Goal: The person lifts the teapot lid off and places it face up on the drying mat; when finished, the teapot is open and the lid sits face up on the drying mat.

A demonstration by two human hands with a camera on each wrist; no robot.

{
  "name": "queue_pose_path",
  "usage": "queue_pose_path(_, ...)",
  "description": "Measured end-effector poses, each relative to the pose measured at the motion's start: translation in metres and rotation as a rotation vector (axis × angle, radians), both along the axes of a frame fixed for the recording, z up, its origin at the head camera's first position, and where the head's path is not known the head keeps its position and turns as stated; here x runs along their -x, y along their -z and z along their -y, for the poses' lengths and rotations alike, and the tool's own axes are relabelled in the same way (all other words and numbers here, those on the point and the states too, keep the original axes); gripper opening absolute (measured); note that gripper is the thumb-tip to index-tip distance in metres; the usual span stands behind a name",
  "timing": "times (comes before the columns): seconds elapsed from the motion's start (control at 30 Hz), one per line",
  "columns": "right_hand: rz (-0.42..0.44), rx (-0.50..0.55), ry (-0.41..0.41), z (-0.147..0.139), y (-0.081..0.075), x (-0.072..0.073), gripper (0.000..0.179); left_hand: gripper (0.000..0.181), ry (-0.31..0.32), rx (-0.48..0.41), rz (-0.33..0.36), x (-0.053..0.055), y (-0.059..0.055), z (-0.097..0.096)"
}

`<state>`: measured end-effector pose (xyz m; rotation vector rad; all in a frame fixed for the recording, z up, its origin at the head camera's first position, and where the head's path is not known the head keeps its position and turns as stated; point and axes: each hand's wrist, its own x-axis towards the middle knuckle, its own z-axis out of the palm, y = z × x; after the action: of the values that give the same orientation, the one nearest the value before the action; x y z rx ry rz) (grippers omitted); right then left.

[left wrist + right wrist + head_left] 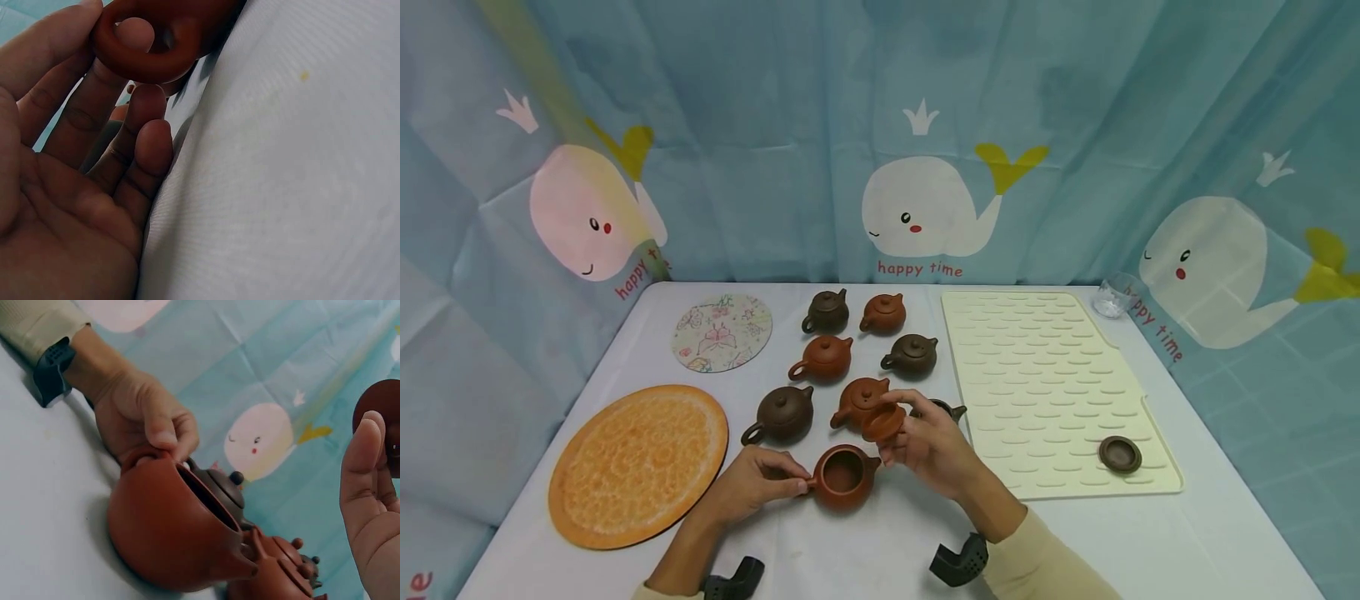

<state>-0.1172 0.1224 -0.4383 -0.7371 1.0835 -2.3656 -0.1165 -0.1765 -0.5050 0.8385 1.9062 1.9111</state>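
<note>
The fingers of the left hand (756, 483) pinch the ring-shaped handle (144, 69) of a round, open-topped reddish-brown clay teapot (842, 498), which stands on the white-covered surface (865, 562), its spout toward the right. The fingers of the right hand (931, 442) grip a round reddish-brown clay lid (883, 423), tilted and held up apart from that teapot's opening. Another dark brown clay teapot (953, 411) is partly hidden behind the right hand, and a round dark brown lid (1120, 455) lies on the cream patterned mat (1030, 375).
</note>
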Motion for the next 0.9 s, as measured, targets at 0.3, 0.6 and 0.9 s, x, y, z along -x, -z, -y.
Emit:
queue_pose_path(0.3,-0.015,-0.197,0.152,-0.026,-0.017,-0.006,0.038,0.012,-0.013,0.019,0.019,-0.003,0.001,0.001)
queue_pose_path(0.6,-0.169,-0.374,0.313,-0.063,-0.029,-0.017,0.052,0.013,0.013,-0.025,0.040,-0.004,0.002,0.001)
queue_pose_path(0.9,-0.289,-0.469,0.413,-0.097,-0.035,-0.027,0.060,0.014,-0.008,0.015,0.034,-0.002,-0.002,0.000)
